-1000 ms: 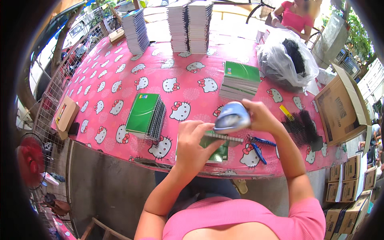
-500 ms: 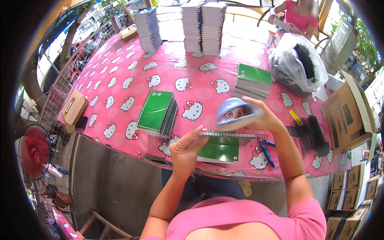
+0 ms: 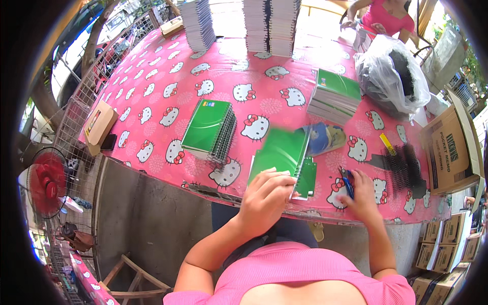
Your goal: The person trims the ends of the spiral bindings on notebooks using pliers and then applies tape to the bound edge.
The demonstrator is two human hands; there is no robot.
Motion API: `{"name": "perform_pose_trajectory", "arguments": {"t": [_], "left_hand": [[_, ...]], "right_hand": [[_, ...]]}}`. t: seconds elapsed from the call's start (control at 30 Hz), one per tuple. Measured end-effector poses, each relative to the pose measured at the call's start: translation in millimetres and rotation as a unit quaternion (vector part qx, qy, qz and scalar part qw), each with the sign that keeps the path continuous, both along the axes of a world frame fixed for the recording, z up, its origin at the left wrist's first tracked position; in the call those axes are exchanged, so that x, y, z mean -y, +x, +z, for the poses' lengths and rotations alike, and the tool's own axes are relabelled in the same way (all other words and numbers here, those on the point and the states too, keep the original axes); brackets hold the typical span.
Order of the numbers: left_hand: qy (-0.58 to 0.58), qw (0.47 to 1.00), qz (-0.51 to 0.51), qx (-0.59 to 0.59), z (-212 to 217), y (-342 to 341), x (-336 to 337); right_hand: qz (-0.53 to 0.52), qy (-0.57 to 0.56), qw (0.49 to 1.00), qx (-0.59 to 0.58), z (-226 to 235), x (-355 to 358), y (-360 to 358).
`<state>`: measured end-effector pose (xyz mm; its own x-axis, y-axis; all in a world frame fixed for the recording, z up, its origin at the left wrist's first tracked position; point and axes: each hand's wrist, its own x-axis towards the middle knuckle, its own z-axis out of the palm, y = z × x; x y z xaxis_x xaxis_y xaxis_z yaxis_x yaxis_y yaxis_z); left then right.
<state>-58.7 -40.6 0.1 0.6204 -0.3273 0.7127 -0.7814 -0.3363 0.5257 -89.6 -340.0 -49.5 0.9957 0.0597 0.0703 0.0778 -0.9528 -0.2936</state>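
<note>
A green spiral notebook lies at the near edge of the pink cartoon-cat tablecloth, and its wire binding runs along the right side. My left hand grips its near end, fingers on the cover. A blurred blue cover or sheet sticks out just right of the binding. My right hand lies to the right of the notebook, with its fingers closed around blue-handled pliers on the cloth.
A stack of green spiral notebooks lies to the left and another stack behind. Black wire coils, a yellow strip, a plastic bag and an open carton stand right. Tall stacks and another person are at the back.
My right hand held a blue piece up over the notebook; it has come down to the pliers on the right. The notebook now lies flatter under my left hand.
</note>
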Motion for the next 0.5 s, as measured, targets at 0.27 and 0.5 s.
{"name": "perform_pose_trajectory", "arguments": {"t": [0.27, 0.5], "left_hand": [[-0.074, 0.996, 0.043, -0.036, -34.8, 0.5, 7.7], [-0.139, 0.982, 0.076, -0.103, -20.5, 0.6, 24.0]], "right_hand": [[-0.077, 0.423, 0.899, -0.085, 37.2, -26.5, -12.6], [0.211, 0.242, 0.942, 0.1, 75.7, -71.6, -13.2]]}}
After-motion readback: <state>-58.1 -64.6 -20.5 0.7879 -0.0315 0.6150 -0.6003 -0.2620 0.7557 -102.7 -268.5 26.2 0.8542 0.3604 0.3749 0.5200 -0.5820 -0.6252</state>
